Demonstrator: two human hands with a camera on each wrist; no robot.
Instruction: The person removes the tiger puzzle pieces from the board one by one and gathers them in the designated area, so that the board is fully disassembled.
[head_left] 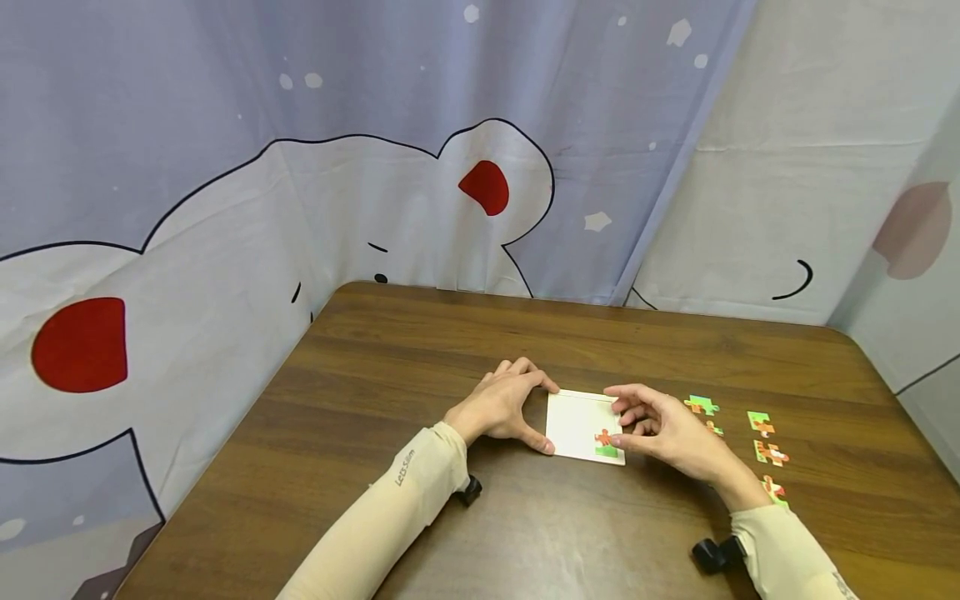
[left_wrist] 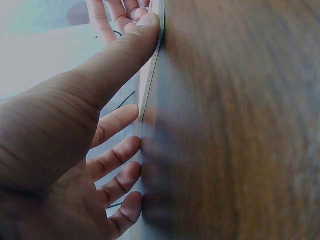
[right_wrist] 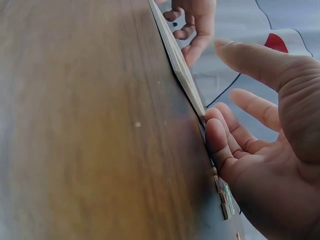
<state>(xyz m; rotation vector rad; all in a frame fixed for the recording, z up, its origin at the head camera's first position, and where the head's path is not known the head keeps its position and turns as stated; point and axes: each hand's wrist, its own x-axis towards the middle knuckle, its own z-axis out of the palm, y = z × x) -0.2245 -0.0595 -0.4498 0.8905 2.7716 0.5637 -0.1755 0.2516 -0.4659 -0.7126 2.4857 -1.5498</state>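
Note:
A square pale puzzle board (head_left: pixel 573 425) lies on the wooden table, with one red-and-green puzzle piece (head_left: pixel 606 449) in its near right corner. My left hand (head_left: pixel 507 403) grips the board's left side, thumb at the near corner and index finger at the far corner. In the left wrist view, the left thumb (left_wrist: pixel 127 52) presses the board edge (left_wrist: pixel 150 82), while the other fingers spread beyond it. My right hand (head_left: pixel 671 433) is at the board's right edge, fingers loosely bent and holding nothing. Its thumb (right_wrist: pixel 255 60) is raised over the board, apart from the fingers.
Right of the right hand lie several loose puzzle pieces, including a green-and-orange piece (head_left: pixel 702 405) and a red-and-white piece (head_left: pixel 771 453). The right hand partly covers another piece (head_left: pixel 714 427). A patterned curtain (head_left: pixel 390 200) hangs behind the table (head_left: pixel 420 333).

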